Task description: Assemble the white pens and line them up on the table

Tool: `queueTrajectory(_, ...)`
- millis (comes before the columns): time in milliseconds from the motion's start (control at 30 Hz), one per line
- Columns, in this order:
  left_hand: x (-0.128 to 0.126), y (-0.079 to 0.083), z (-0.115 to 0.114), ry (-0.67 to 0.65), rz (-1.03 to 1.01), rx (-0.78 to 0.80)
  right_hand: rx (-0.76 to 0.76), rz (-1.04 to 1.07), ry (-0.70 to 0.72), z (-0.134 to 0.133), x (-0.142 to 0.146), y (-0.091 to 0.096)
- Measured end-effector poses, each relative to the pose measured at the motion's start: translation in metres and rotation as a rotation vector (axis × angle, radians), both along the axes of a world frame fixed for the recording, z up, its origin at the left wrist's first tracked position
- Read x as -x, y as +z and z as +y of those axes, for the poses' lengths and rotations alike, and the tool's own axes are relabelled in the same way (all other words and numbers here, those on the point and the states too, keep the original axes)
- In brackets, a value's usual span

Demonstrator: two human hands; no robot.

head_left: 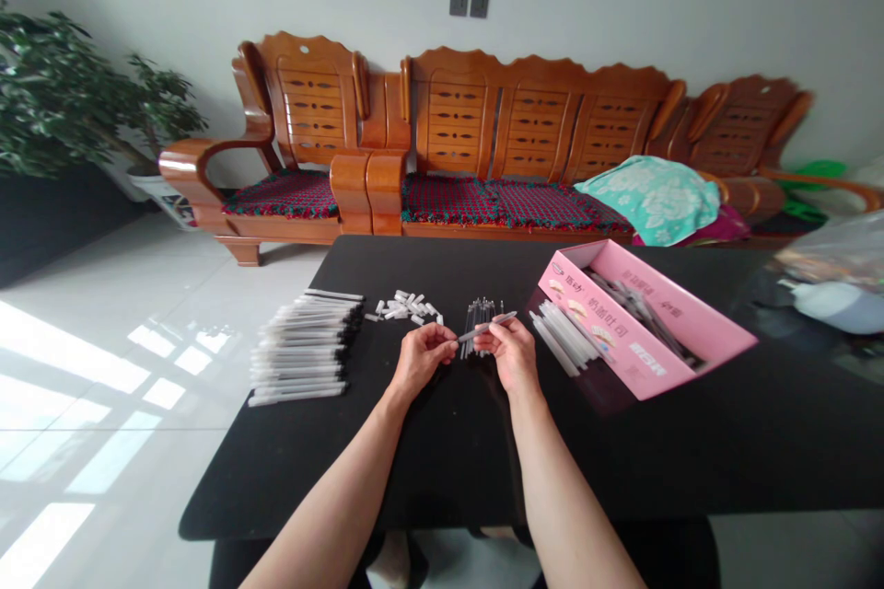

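Both my hands meet over the middle of a black table (442,469). My right hand (512,352) pinches a thin white pen barrel (487,327) that slants up to the right. My left hand (421,357) is closed, its fingertips at the barrel's left end. Just beyond the hands lies a small bunch of dark refills (480,315). Several small white caps (407,306) are scattered to the left of it. Further left is a neat row of finished pens (304,348).
An open pink box (645,345) lies at the right with white barrels (563,339) beside its near wall and dark parts inside. A clear plastic bag (839,281) sits far right. A wooden sofa (525,138), an armchair (290,138) and a plant (62,92) stand behind.
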State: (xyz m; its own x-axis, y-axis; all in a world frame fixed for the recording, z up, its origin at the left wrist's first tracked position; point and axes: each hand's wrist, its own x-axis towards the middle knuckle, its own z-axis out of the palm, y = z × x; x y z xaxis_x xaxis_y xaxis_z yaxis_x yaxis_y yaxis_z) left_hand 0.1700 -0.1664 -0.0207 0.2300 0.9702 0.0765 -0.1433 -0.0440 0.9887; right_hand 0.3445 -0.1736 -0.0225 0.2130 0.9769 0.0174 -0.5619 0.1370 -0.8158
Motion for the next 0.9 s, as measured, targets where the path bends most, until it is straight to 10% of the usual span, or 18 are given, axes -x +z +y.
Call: queueTrajectory(900,0.001,0.009,-0.007,0.125,0.251,-0.157,0.035,-0.001,-0.019,0.000,0.002,0.002)
